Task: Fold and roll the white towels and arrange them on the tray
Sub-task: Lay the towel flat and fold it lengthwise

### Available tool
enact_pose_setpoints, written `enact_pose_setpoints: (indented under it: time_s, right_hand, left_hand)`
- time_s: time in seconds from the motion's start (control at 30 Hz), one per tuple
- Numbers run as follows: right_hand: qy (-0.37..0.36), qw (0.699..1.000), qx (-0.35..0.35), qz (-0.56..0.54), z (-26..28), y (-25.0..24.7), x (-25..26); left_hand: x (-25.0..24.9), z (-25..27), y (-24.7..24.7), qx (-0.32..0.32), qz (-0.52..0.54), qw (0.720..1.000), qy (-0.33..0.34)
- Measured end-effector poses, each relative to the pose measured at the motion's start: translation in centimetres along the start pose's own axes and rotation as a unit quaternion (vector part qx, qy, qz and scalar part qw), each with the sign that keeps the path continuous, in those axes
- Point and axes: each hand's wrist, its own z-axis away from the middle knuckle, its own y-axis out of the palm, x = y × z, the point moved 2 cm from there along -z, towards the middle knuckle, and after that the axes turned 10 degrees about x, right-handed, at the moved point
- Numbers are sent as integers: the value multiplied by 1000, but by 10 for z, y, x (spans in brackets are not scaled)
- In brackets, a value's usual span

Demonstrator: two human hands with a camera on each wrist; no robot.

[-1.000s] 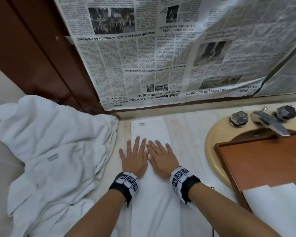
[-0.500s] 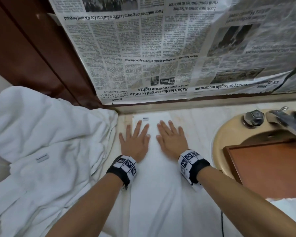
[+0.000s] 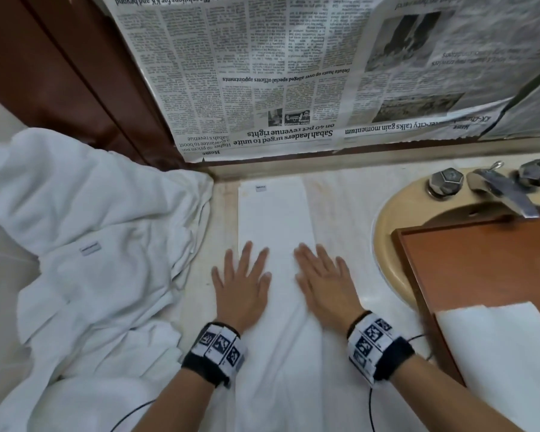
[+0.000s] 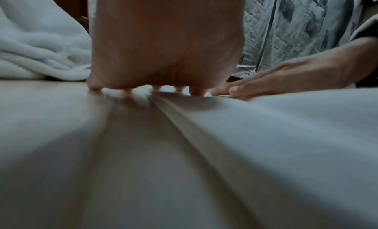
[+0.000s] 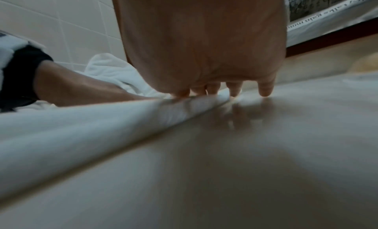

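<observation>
Where wooden tray (image 3: 480, 263) spans sink (image 3: 387, 219): 1 folded towel (image 3: 505, 353).

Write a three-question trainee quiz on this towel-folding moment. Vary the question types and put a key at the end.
1. True or false: both the left hand and the right hand lie flat, fingers spread, on the folded towel.
2. Multiple choice: the wooden tray sits (A) over the sink, (B) on the towel pile, (C) against the newspaper.
3. Fill in: the heap of unfolded towels lies to the person's ____ of the folded towel.

Key: 1 true; 2 A; 3 left.
</observation>
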Motion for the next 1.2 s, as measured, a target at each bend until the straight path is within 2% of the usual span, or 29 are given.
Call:
enact_pose_setpoints:
  time_s: [0.1, 0.27, 0.3, 0.37, 0.47, 0.6, 0.87, 0.97, 1.1, 1.2]
  right_hand:
    - [34, 999, 11, 27, 9, 13, -11]
    - [109, 993, -11, -36, 13, -2, -35]
    - [104, 993, -18, -48, 18, -4, -29]
    - [44, 998, -18, -41, 31, 2, -8]
    - [-19, 1000, 14, 3, 50, 27, 18]
    - [4, 1000, 6, 13, 47, 40, 5]
    - [-11, 998, 38, 41, 8, 8, -25]
    - [2, 998, 43, 37, -13, -9, -34]
    - [2, 999, 26, 44, -7, -21, -32]
    - [-58, 995, -18, -73, 37, -12, -22]
  left_hand:
    - [8, 7, 3, -14, -8, 1000, -22]
    - [18, 19, -5, 11, 17, 999, -43]
    - [16, 27, -3, 25, 18, 999, -37]
    - [9, 44, 6, 45, -5, 999, -22]
    - [5, 65, 23, 51, -49, 997, -18]
    - [5, 66, 32, 39, -53, 997, -28]
    - [-16, 28, 26, 22, -53, 997, -56]
    - [-25, 12, 15, 35, -63, 995, -63]
    - [-19, 16, 3, 34, -5, 999, -28]
    - [-3, 43, 2, 7, 90, 994, 61]
